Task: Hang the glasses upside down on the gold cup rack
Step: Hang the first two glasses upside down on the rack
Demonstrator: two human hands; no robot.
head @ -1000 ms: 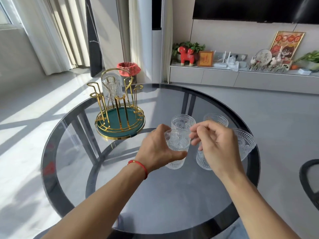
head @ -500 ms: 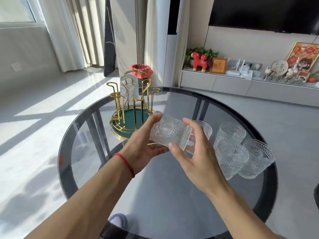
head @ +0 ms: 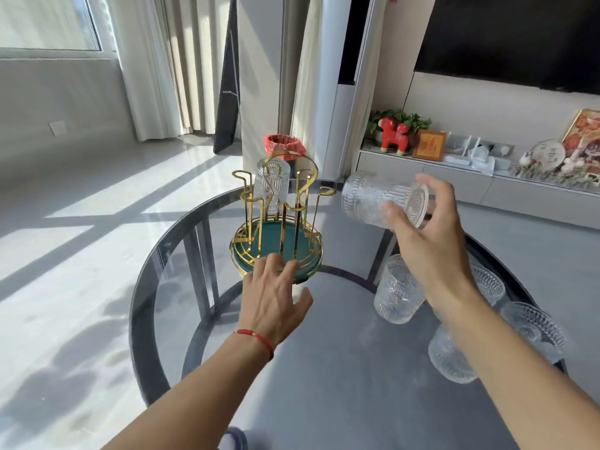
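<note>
Ribbed clear glass (head: 378,200) was lying sideways in the air, right hand (head: 428,241) gripping its base end, just right of the gold cup rack (head: 279,222). Left hand (head: 276,297) was open, fingers spread, at the rack's green base. Best move: brace the base, tip mouth down, thread onto a free thin wire peg. One embossed glass (head: 271,186) was already hung at the far side.

Gold rack (head: 276,228), one glass (head: 271,186) hung; right hand (head: 431,241) holding tilted glass (head: 380,199); left hand (head: 272,297) spread, empty; bench (head: 324,368)
</note>
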